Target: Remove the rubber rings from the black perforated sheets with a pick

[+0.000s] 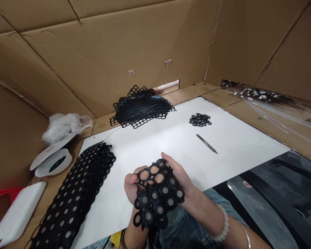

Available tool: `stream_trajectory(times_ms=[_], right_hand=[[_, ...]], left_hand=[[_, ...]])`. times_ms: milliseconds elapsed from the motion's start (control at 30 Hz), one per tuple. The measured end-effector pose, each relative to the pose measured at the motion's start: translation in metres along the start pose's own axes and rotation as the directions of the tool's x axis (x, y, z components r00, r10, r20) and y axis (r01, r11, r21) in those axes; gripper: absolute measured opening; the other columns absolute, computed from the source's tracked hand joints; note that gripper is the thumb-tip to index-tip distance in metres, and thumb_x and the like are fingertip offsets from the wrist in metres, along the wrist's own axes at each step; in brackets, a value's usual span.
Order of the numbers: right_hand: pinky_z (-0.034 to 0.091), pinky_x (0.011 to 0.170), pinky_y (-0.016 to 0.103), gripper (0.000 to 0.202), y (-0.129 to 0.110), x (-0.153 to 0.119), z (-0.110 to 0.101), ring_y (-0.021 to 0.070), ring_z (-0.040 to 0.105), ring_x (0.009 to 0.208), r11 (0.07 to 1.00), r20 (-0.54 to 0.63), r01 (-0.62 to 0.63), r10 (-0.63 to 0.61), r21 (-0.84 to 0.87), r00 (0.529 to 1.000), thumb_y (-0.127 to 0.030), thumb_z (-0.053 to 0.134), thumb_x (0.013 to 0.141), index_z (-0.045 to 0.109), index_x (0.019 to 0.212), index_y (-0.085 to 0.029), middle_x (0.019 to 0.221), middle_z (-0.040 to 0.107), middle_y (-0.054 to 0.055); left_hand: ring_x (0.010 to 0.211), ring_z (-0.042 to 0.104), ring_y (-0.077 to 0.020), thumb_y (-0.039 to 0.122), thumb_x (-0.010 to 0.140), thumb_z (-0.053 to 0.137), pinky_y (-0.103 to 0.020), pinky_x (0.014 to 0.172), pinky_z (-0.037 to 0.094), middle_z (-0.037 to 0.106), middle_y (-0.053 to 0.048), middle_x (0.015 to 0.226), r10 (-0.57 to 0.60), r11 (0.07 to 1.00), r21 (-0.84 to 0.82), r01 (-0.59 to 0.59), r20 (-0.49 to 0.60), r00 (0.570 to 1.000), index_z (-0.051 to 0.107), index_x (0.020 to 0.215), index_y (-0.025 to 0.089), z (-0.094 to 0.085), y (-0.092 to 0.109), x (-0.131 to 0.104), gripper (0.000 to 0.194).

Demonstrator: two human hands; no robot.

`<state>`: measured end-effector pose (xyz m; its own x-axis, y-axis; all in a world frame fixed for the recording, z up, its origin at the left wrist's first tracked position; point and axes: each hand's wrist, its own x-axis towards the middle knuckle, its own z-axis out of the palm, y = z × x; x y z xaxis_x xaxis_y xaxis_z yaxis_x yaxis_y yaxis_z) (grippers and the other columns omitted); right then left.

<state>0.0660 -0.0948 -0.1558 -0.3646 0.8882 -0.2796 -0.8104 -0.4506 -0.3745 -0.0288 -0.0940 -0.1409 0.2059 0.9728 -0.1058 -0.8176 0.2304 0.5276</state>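
Observation:
Between my two hands is a piece of black rubbery ring mesh [159, 210], held up above the near edge of the white board. Grey round centres fill many of its rings; a few upper rings are open and show fingers behind them. My left hand [131, 188] grips its left edge, thumb at the upper corner. On the right edge, my right hand [181, 178] is closed around the mesh, its thumb along the top and its other fingers hidden behind. Beyond the right hand, a pointed metal blade [206, 144] and a small pile of black rings [200, 119] lie on the board.
A long black sheet with grey dots [69, 197] covers the white board's [145, 147] left side. Stacked black ring mesh [143, 109] lies at the back. Left stand a white bowl [67, 160], a plastic bag [64, 124] and a white phone-like object [18, 216]. Cardboard walls [114, 45] enclose the board.

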Motion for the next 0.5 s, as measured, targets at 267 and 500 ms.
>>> stream_trajectory(times_ms=[267,500], right_hand=[[0.016,0.034,0.016,0.035,-0.065,-0.016,-0.026,0.0056,0.007,0.039,0.969,-0.077,0.249,-0.248,-0.003,0.966,-0.025,0.050,0.087,0.038,0.054,-0.020,0.049,0.021,-0.009],[0.020,0.035,0.014,0.027,-0.100,-0.017,-0.071,0.0033,0.021,0.041,0.919,-0.258,0.234,-0.321,-0.317,0.911,-0.033,0.062,0.085,0.048,0.066,-0.020,0.059,0.034,-0.007]], left_hand=[[0.039,0.055,-0.0095,0.029,0.058,0.078,-0.018,0.041,0.048,0.058,0.008,0.043,-0.189,0.956,-0.203,0.213,0.128,0.974,0.060,0.051,0.023,-0.009,0.014,-0.013,0.019],[0.048,0.064,-0.0149,0.025,0.055,0.078,-0.023,0.044,0.052,0.063,0.005,0.044,-0.247,0.960,-0.121,0.253,0.064,0.967,0.061,0.047,0.021,-0.010,0.014,-0.003,0.020]])
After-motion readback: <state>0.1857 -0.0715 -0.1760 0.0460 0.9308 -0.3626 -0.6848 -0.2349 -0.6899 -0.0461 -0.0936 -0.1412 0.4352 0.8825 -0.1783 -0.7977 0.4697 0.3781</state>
